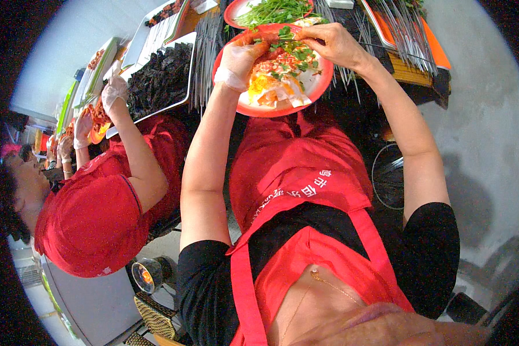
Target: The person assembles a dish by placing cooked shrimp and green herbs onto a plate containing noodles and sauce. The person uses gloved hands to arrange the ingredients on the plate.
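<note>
Over a white plate with a red rim point(241, 109), both my hands work close together near its far side. My left hand point(242, 57), in a clear plastic glove, is closed on a piece of red meat point(269, 56), partly hidden by the fingers. Green herb leaves point(285, 34) stick out between the two hands. My bare right hand point(331, 45) pinches a thin skewer, whose shaft runs off to the right beneath the hand. On the plate lie reddish seasoned meat slices point(282, 63), scattered herb leaves and a white, orange-stained sheet point(277, 92).
Beyond is a second red-rimmed plate of green herbs point(274, 11). Bundles of metal skewers point(206, 63) lie left, with more point(406, 34) on an orange-edged tray at right. Left stands a white tray of dark pieces point(161, 78). A co-worker in red point(98, 225) works close on my left.
</note>
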